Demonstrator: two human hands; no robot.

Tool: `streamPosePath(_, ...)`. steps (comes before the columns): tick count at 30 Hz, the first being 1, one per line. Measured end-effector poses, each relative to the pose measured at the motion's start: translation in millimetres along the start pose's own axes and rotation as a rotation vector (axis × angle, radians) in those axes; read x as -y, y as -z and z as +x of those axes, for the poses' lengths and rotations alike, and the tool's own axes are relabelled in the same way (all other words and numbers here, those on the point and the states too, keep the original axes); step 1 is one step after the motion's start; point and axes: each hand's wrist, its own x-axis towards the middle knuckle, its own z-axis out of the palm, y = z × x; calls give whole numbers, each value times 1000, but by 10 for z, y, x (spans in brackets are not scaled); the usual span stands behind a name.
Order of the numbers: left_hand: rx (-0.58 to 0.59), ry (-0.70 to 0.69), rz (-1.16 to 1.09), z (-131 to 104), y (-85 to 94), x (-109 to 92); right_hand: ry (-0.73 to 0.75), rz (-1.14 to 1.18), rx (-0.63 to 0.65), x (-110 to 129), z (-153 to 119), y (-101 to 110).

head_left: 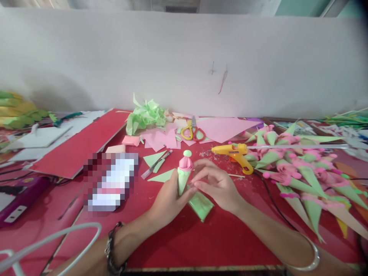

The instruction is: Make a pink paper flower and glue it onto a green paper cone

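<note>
My left hand (166, 197) is wrapped round a pale green paper cone flower (183, 178), held upright. Pink petals fill the cone's mouth, and a small light green ball shows at the top. Just to the right, my right hand (218, 186) has its thumb and index finger pinched together close to the cone; whatever is between them is too small to tell. Below the hands lies a soft green packet (201, 206) on the red table. Green paper triangles (162, 176) and a pen-like tool (156, 165) lie beyond my left hand.
A yellow glue gun (232, 151) with a long glue stick lies at right, against a heap of finished cone flowers (310, 168). Scissors (193, 132), pink paper (224, 128) and crumpled green paper (148, 115) are at the back. A blurred-out phone (112, 182) lies left.
</note>
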Motion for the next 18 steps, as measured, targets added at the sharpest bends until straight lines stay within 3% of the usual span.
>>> streamPosePath(13,85,-16,-194,90,64,-5,-15,10,-32,-26,20,-13)
streamPosePath(18,122,26,-417,89,52,10,-55,60,-17,-1,27,-28)
